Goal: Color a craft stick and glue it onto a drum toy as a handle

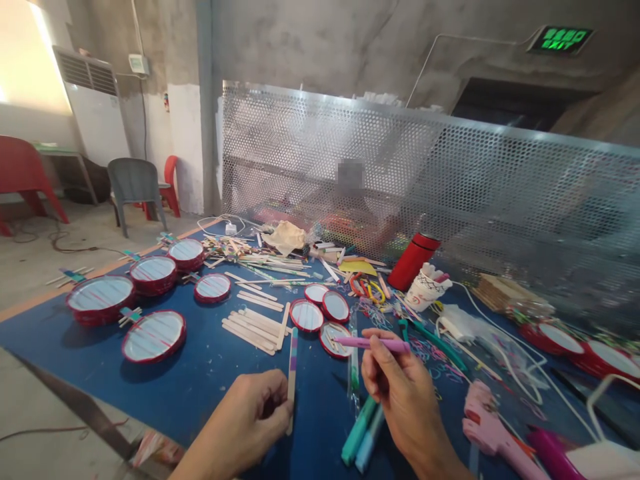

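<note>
Pinched in my left hand is a craft stick, held near its lower end; its upper part carries teal, blue and purple bands. My right hand grips a pink marker, its tip pointing left over a small round red-rimmed piece. Below and left of the right hand lie a green marker and a light-blue marker. Plain craft sticks rest in a row just beyond my left hand.
Red-rimmed round drum-like pieces stand at the left. Loose sticks, rubber bands and a red bottle fill the far side, before a perforated metal screen. A paper cup holds markers. A pink glue gun lies at right.
</note>
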### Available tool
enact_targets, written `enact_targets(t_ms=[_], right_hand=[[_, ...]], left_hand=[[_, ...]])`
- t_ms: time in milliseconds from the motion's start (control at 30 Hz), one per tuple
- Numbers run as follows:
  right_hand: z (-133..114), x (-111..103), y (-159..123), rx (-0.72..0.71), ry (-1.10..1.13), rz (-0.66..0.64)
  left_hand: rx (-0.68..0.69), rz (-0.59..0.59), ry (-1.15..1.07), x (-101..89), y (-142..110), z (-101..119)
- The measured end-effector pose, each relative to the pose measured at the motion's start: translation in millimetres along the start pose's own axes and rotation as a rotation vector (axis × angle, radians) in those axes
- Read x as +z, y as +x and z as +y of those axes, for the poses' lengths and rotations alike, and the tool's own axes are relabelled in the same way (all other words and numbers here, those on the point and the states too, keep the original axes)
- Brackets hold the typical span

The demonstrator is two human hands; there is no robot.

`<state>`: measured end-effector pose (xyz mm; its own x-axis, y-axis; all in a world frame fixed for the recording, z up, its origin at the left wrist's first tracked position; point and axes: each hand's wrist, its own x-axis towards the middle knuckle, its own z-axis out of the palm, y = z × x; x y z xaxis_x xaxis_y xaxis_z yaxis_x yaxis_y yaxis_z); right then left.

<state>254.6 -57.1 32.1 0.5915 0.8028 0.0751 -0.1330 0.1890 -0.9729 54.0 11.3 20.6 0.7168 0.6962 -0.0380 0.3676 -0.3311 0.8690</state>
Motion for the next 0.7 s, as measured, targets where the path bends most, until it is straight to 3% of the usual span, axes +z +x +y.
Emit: enact_targets(t_ms=[700], right_hand=[[6.2, -2.1, 1.1, -0.022, -0.07, -0.055]], left_hand=[[0.032, 0.008, -0.034, 2.0, 0.2, -2.7]])
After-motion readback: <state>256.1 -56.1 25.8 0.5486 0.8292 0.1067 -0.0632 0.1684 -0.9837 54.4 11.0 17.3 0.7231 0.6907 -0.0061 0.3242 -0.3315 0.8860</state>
